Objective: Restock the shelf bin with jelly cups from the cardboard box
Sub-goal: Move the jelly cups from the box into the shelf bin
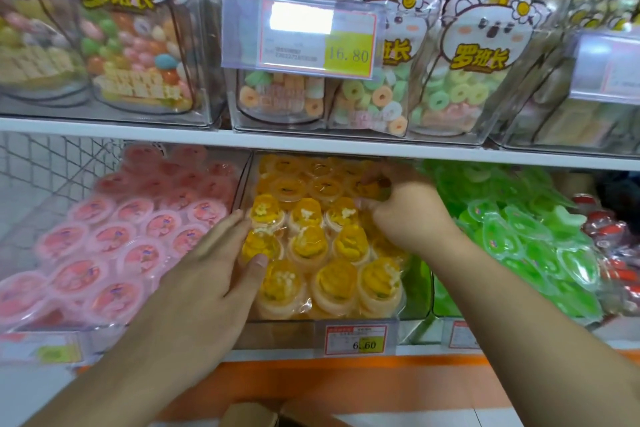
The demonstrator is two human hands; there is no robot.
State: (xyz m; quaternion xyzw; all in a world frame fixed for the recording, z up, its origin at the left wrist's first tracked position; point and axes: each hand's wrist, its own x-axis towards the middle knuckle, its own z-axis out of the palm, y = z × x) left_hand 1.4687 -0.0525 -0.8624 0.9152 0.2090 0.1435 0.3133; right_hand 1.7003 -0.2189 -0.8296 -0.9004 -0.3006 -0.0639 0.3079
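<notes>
Head view shows the clear bin (246,184) nearly full of orange jelly cups (341,250), the left hand (221,253) flat against them, the right hand (401,211) pinching one at the back, and the cardboard box (252,416) barely visible below.

Both hands in the clear shelf bin (412,314) of orange jelly cups (337,282): left hand (214,263) lies flat, straight fingers (227,224) against the cups at the bin's 9 o'clock edge; right hand (403,210) curls its fingers on one cup (372,188) at 1 o'clock. Pink cups (114,253) fill the bin at 9 o'clock, green cups (530,246) the one at 3 o'clock. Candy bags (467,73) and a 16.80 price tag (304,35) sit on the shelf at 12 o'clock, a 6.60 tag (356,340) at the bin's 6 o'clock front, a cardboard box (252,414) corner at frame bottom.
</notes>
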